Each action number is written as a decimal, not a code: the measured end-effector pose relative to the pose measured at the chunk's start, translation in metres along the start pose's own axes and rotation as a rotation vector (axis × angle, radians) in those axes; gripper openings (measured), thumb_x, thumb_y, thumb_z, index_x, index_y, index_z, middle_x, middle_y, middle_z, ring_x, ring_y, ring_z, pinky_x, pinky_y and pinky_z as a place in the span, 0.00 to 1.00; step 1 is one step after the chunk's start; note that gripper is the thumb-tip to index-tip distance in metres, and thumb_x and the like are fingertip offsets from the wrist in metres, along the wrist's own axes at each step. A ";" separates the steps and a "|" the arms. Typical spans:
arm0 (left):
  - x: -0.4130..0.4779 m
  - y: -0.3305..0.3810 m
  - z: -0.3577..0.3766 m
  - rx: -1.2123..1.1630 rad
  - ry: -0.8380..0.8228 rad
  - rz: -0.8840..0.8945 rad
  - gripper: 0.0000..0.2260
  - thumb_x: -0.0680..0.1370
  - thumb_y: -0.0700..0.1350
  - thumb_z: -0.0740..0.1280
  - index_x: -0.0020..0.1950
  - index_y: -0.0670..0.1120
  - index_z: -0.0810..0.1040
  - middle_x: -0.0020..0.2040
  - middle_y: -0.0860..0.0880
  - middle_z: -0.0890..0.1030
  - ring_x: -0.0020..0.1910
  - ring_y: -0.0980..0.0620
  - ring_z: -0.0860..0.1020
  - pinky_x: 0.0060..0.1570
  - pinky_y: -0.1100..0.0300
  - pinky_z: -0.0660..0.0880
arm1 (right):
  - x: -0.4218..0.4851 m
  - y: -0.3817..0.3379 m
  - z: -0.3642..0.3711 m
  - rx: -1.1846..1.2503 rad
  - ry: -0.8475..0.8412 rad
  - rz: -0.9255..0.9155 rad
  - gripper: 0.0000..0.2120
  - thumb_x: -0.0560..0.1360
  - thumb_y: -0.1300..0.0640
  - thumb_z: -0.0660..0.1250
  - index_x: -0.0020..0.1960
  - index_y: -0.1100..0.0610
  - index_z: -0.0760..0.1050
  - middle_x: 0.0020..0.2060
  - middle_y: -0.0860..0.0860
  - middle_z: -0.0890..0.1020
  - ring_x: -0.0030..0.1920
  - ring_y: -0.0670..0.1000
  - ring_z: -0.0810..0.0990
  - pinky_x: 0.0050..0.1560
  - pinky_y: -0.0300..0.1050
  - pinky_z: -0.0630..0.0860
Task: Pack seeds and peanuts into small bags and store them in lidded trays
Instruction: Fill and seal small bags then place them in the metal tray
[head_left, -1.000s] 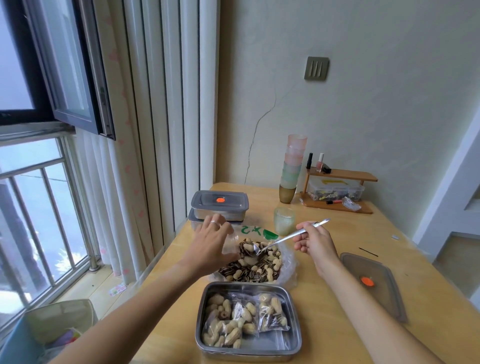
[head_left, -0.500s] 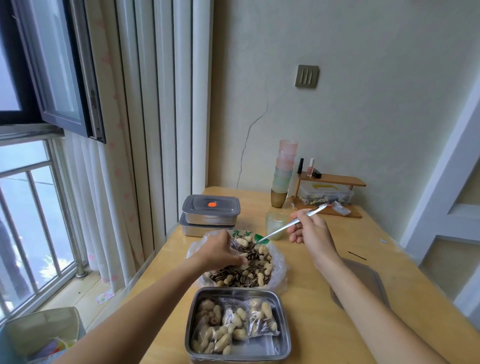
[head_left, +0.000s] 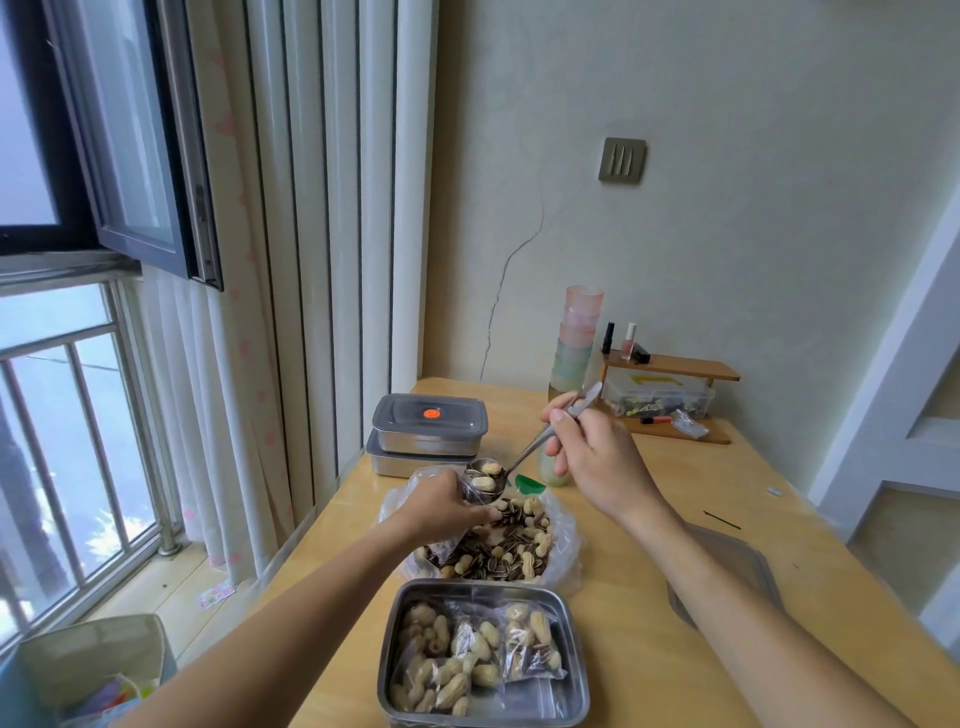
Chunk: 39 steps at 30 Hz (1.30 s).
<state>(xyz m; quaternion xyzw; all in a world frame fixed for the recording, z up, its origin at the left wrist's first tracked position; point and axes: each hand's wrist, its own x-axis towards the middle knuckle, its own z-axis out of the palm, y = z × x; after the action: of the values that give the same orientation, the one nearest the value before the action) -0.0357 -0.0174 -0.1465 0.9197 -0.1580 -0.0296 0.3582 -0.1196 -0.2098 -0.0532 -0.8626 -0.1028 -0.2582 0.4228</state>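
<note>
Our right hand (head_left: 597, 460) pinches a slim silver metal spoon (head_left: 532, 448) — its bowl, loaded with peanuts (head_left: 487, 483), rests at the small clear bag (head_left: 469, 491) our left hand (head_left: 441, 506) grips, above the large clear seed-and-peanut sack (head_left: 519, 548) on the wooden counter (head_left: 623, 613).

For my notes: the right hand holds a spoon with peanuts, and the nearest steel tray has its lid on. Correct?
Not quite. In the head view the nearest steel tray is open, with filled small bags inside. The right hand does hold a spoon with peanuts.
</note>
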 end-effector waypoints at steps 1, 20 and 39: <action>0.000 0.000 0.001 -0.009 0.007 -0.001 0.18 0.77 0.55 0.75 0.42 0.50 0.68 0.38 0.53 0.74 0.35 0.57 0.69 0.32 0.63 0.64 | 0.000 -0.004 0.000 -0.045 -0.022 -0.042 0.12 0.86 0.57 0.58 0.51 0.59 0.79 0.35 0.51 0.81 0.33 0.47 0.80 0.43 0.45 0.78; -0.001 -0.011 0.007 -0.322 0.173 0.052 0.21 0.76 0.58 0.75 0.54 0.43 0.75 0.40 0.53 0.76 0.37 0.57 0.72 0.35 0.64 0.67 | 0.002 -0.027 0.001 -0.218 0.010 -0.345 0.10 0.86 0.58 0.58 0.55 0.58 0.78 0.48 0.52 0.82 0.43 0.50 0.81 0.45 0.48 0.78; -0.009 -0.019 0.000 -0.323 0.196 0.092 0.17 0.77 0.59 0.73 0.58 0.50 0.77 0.51 0.54 0.84 0.50 0.57 0.81 0.44 0.63 0.76 | 0.015 0.021 -0.006 0.083 0.234 0.173 0.14 0.86 0.50 0.61 0.48 0.58 0.77 0.33 0.53 0.85 0.31 0.52 0.86 0.37 0.51 0.83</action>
<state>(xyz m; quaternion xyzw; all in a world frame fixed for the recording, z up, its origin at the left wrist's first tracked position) -0.0386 -0.0012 -0.1596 0.8404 -0.1575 0.0517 0.5160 -0.1007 -0.2280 -0.0557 -0.8141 0.0111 -0.3150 0.4877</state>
